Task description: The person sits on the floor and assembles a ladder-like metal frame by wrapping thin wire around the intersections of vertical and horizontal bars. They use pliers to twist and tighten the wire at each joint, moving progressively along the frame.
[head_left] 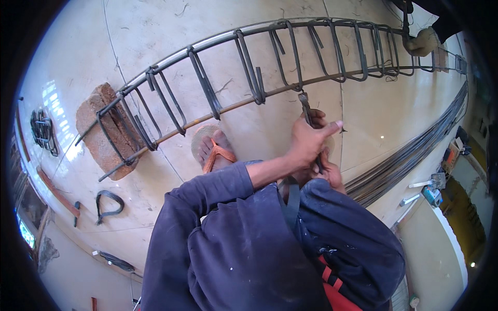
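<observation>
A steel rebar cage (228,109) of long bars and bent rectangular stirrups spans the floor in front of me. Dark nippers (304,103) are in my hands, their jaws up against the near bar at a stirrup. My left hand (308,137) is closed around their upper part, its thumb pointing right. Lower down, beside my knee, my right hand (332,175) grips the handle end, partly hidden by the left hand and wrist. A small dark bit shows by the left thumb, too small to name.
A reddish block (116,168) props the cage's left end. Long loose rebars (415,147) lie at right. Stirrups (44,132) and a wire loop (109,206) lie at left. Another person's limb (423,42) is by the cage's far right end. My sandalled foot (218,147) stands near the cage.
</observation>
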Demonstrator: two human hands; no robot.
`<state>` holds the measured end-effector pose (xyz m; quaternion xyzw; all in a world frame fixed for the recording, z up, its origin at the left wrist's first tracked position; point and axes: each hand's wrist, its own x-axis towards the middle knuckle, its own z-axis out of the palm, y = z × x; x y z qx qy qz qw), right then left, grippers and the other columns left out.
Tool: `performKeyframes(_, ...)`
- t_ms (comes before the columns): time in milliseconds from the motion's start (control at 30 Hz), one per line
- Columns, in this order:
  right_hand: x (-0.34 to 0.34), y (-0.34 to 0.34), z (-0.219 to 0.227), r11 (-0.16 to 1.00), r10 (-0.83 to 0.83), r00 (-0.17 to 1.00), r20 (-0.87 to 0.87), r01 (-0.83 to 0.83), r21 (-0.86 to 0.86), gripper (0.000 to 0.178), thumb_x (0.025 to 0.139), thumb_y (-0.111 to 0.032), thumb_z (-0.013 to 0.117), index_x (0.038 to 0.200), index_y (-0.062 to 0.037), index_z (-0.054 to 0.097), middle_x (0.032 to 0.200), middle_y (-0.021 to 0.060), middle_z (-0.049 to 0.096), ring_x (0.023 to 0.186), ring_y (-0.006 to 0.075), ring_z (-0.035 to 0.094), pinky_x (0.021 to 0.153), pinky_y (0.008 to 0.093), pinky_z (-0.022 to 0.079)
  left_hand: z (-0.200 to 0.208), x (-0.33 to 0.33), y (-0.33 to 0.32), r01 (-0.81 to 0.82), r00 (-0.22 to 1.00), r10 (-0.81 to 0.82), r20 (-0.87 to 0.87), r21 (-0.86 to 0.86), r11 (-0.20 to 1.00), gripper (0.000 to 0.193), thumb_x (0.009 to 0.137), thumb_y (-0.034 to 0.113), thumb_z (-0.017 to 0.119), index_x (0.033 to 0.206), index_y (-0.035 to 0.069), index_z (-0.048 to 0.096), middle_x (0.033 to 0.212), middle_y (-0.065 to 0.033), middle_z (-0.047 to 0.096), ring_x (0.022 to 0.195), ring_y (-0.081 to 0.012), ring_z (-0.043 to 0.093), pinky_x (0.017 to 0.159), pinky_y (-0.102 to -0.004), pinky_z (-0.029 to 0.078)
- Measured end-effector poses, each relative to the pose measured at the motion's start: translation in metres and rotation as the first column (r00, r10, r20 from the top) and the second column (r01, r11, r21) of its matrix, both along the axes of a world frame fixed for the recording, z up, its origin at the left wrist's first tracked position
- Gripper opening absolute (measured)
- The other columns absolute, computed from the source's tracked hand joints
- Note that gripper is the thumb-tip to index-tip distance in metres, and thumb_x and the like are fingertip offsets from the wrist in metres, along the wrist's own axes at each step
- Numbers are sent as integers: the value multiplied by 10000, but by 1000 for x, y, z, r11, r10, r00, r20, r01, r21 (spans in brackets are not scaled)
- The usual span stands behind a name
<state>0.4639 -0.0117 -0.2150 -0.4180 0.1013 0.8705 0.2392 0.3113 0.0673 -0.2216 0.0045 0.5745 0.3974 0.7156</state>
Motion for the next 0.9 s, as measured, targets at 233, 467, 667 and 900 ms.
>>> performKeyframes(233, -20, -4, -10, 987, -88, 940, 331, 39, 154, 338, 1020, -351, 393, 1098, -38, 492, 820, 130, 554, 456, 166, 487, 408, 248, 382, -5, -9, 10, 158, 987, -158, 7, -36, 987, 451, 803, 371, 769, 684, 46, 481, 599, -32, 519, 458, -126, 524, 398, -290, 441)
performKeyframes(467, -35, 5, 19, 583, 31, 351, 936, -767, 268, 331, 1015, -354, 411, 1109, -56, 520, 841, 134, 558, 525, 160, 507, 440, 253, 378, -8, 6, 12, 45, 996, -48, -82, -41, 998, 448, 798, 368, 778, 685, 48, 486, 589, -22, 502, 445, -113, 497, 381, -273, 425)
performKeyframes(667, -12, -9, -6, 998, -34, 984, -174, 43, 51, 349, 1015, -382, 417, 1019, -67, 565, 733, 87, 526, 486, 89, 419, 365, 222, 269, 5, -12, 1, -18, 999, 11, 37, 203, 979, 435, 790, 343, 792, 720, 52, 476, 651, -26, 519, 493, -118, 529, 411, -266, 444)
performKeyframes(900, -6, 3, -2, 998, 5, 1000, 8, -6, 57, 365, 1015, -385, 424, 1035, -50, 568, 680, 24, 506, 467, 58, 399, 371, 209, 300, -7, -9, 11, 170, 985, -170, -9, -16, 985, 502, 751, 415, 816, 691, 64, 461, 559, -7, 473, 446, -116, 492, 394, -274, 419)
